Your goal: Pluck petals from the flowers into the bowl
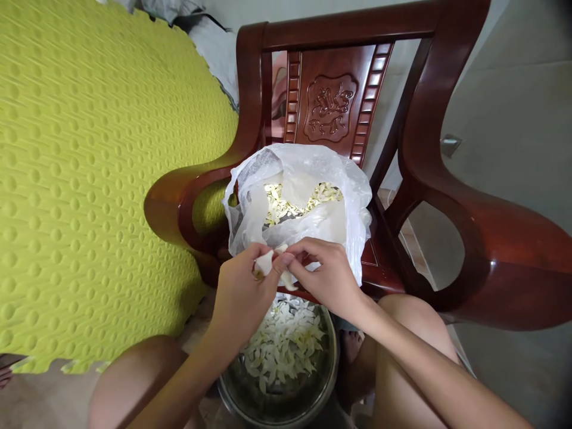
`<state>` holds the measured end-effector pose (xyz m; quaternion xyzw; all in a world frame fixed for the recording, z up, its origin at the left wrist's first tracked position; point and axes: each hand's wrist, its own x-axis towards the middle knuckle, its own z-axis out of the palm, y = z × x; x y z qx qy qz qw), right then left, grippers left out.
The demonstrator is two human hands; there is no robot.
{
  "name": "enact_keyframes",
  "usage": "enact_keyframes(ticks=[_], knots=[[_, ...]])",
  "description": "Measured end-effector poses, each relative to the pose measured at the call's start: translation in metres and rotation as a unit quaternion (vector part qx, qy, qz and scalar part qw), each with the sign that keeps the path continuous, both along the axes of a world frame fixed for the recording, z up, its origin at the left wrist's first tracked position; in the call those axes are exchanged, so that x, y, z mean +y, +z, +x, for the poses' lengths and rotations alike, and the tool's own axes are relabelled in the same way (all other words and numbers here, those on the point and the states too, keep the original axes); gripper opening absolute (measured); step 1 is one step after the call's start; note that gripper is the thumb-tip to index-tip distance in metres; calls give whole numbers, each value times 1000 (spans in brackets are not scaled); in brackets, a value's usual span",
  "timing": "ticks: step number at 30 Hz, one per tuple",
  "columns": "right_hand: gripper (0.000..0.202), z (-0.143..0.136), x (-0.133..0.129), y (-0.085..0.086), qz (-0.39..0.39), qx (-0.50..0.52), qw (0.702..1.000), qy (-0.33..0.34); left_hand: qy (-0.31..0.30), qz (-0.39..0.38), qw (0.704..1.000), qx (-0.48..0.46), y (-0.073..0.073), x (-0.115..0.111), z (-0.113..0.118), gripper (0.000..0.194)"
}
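Between my hands is a white flower [264, 262] with pale petals, held just in front of the plastic bag's near edge. My left hand [245, 286] is closed around it, thumb and fingers pressed together. My right hand [325, 268] pinches at the same flower, its fingertips touching those of my left hand. Below the hands, a round metal basin [328, 381] holds a heap of white petals [286, 345]. A white plastic bag [308, 158] lies open on the chair seat, with pale yellow-white flower pieces [283, 205] inside it.
The bag rests on a dark red wooden chair [339, 36] with a carved back and wide armrests on both sides. A yellow-green textured foam mat [107, 167] fills the left. My bare knees flank the basin.
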<state>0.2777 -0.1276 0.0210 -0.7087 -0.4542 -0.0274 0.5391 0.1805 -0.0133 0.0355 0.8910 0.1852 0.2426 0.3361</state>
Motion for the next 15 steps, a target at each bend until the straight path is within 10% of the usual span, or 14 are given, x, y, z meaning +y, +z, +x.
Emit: enact_keyframes(ticks=[6,15], knots=[[15,8,-8,-1,9,66,998,14,-93,177,980,21,2,19,-5,8],[23,31,0,-18,171,321,930,-60,146,32,981,-127,11,21,-9,22]])
